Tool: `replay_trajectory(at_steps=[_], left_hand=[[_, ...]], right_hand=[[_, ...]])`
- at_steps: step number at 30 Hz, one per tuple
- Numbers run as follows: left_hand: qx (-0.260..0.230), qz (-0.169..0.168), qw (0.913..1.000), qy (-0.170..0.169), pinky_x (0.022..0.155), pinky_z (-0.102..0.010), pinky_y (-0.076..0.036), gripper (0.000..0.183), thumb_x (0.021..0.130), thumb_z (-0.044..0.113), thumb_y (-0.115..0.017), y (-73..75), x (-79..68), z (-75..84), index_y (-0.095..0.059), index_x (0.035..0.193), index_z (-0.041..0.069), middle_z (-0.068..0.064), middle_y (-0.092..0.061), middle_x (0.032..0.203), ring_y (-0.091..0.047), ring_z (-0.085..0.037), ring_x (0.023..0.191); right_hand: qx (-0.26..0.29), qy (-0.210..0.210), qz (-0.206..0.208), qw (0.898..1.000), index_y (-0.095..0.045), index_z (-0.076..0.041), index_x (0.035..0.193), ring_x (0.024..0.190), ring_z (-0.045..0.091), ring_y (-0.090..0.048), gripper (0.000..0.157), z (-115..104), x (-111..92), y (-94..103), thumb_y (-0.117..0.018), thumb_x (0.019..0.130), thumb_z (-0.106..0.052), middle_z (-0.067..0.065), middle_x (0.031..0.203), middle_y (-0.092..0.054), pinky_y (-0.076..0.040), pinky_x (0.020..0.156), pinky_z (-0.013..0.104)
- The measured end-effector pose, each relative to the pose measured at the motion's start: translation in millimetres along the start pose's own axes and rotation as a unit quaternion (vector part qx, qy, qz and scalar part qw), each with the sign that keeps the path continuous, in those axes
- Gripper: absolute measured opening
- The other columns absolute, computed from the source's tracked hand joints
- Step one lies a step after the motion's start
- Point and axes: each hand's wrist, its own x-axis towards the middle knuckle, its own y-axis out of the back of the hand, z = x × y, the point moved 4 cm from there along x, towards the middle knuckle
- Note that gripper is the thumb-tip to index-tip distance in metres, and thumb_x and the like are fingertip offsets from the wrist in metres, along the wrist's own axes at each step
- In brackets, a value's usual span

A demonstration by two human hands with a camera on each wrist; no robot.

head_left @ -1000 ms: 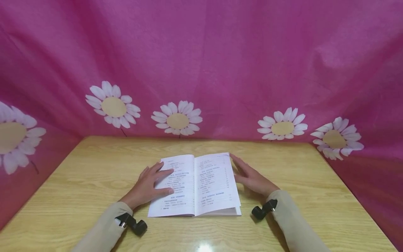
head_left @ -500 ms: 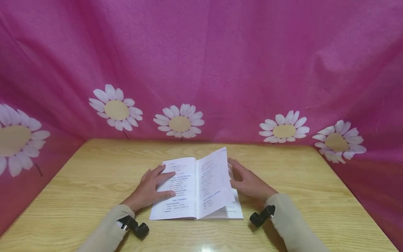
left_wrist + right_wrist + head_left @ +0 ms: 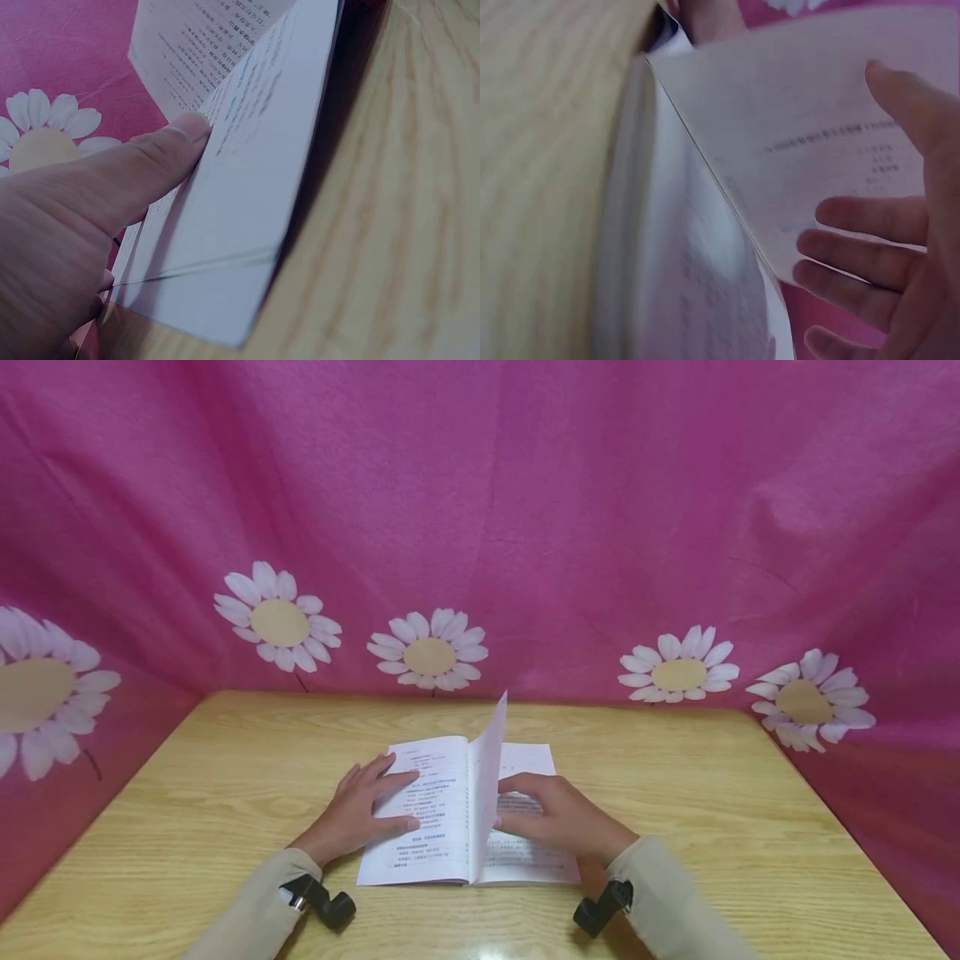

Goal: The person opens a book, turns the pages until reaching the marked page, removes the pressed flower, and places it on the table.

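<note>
Reaching in from near side, beige sleeves (image 3: 243,906), black device (image 3: 337,910) on each wrist. Just beyond, book (image 3: 456,835) lying spread on wooden table (image 3: 172,827). Left hand (image 3: 354,817) resting on left page (image 3: 431,806), fingers spread apart. Right hand (image 3: 572,820) above right page (image 3: 528,857), fingers extended, apart, against raised leaf (image 3: 487,785) standing nearly upright from spine; right-wrist view blurred, so which fingertips actually touch, hard to say. Behind table, pink curtain (image 3: 480,527) printed with white daisies (image 3: 429,657).
</note>
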Motion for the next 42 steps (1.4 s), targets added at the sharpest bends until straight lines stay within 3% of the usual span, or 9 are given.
replay_trajectory(at_steps=[7,18,21,24,27,31,33,38,42], left_hand=[[0.002,-0.002,1.0,0.002,0.115,-0.057,-0.004,0.073,0.077,0.058,-0.072,-0.7,1.2,-1.3,-0.053,0.139,0.025,-0.016,-0.028,0.155,-0.017,-0.035,0.145],[0.011,-0.006,0.9999,0.002,0.115,-0.057,-0.004,0.074,0.077,0.062,-0.07,-1.5,1.6,-1.1,-0.052,0.14,0.027,-0.015,-0.028,0.156,-0.017,-0.035,0.145],[0.007,-0.004,1.0,-0.004,0.115,-0.056,-0.003,0.069,0.081,0.053,-0.071,-1.7,1.8,-1.5,-0.051,0.141,0.026,-0.015,-0.029,0.155,-0.018,-0.035,0.145],[-0.02,0.011,0.9997,-0.004,0.115,-0.055,-0.003,0.06,0.093,0.042,-0.061,-0.8,2.3,-2.8,-0.045,0.145,0.018,-0.015,-0.032,0.154,-0.02,-0.035,0.144],[-0.083,0.019,0.996,0.029,0.117,-0.049,0.0,0.057,0.104,0.044,-0.034,0.7,3.6,-4.4,-0.033,0.151,0.013,-0.011,-0.033,0.154,-0.021,-0.03,0.145],[-0.164,0.026,0.9826,0.083,0.117,-0.042,0.005,0.064,0.103,0.051,-0.008,3.3,3.1,-5.6,-0.02,0.155,0.014,-0.008,-0.034,0.153,-0.02,-0.023,0.145],[-0.183,0.03,0.9782,0.094,0.117,-0.041,0.005,0.064,0.103,0.051,-0.007,4.5,1.8,-6.2,-0.018,0.155,0.016,-0.009,-0.036,0.152,-0.02,-0.023,0.145],[-0.209,0.025,0.9705,0.118,0.118,-0.048,0.001,0.066,0.101,0.056,-0.008,5.3,-0.1,-7.0,-0.011,0.156,0.019,-0.013,-0.03,0.155,-0.016,-0.026,0.146],[-0.206,0.013,0.9685,0.139,0.116,-0.055,-0.003,0.067,0.1,0.059,-0.013,4.9,0.6,-6.5,-0.007,0.157,0.023,-0.008,-0.016,0.161,-0.006,-0.03,0.148]], right_hand=[[-0.052,0.012,0.023,0.998,-0.063,-0.016,0.126,0.121,0.013,-0.052,0.057,-16,0,-15.1,-0.064,0.086,-0.057,-0.006,0.125,-0.062,-0.04,0.105,0.041],[-0.115,0.031,0.06,0.991,-0.063,-0.011,0.125,0.112,0.016,-0.059,0.052,-32,-4,-35.6,-0.065,0.089,-0.048,0.002,0.12,-0.065,-0.047,0.097,0.039],[-0.116,0.033,0.055,0.991,-0.061,-0.011,0.127,0.113,0.014,-0.058,0.052,-35,-5,-40.2,-0.065,0.089,-0.047,0.0,0.122,-0.063,-0.047,0.098,0.038],[-0.11,0.052,0.045,0.992,-0.06,-0.011,0.126,0.115,0.012,-0.056,0.047,-39,-5,-44.3,-0.064,0.091,-0.042,-0.001,0.123,-0.062,-0.044,0.101,0.036],[-0.109,0.068,0.023,0.991,-0.058,-0.012,0.124,0.113,0.01,-0.055,0.042,-41,-4,-48.9,-0.058,0.095,-0.042,-0.002,0.119,-0.062,-0.044,0.1,0.033],[-0.111,0.082,-0.003,0.99,-0.054,-0.014,0.122,0.103,0.01,-0.055,0.039,-42,-4,-55.1,-0.05,0.099,-0.045,-0.003,0.112,-0.06,-0.045,0.095,0.031],[-0.113,0.09,-0.01,0.989,-0.054,-0.014,0.124,0.105,0.01,-0.055,0.04,-43,-4,-57.5,-0.047,0.1,-0.045,-0.002,0.114,-0.059,-0.045,0.096,0.031],[-0.128,0.078,-0.031,0.988,-0.054,-0.01,0.135,0.133,0.019,-0.043,0.054,-43,-6,-61.1,-0.041,0.1,-0.05,0.007,0.142,-0.049,-0.034,0.11,0.039],[-0.145,0.084,-0.037,0.985,-0.059,-0.01,0.128,0.136,0.024,-0.04,0.053,-43,-6,-63.0,-0.039,0.101,-0.051,0.011,0.145,-0.046,-0.032,0.111,0.041]])
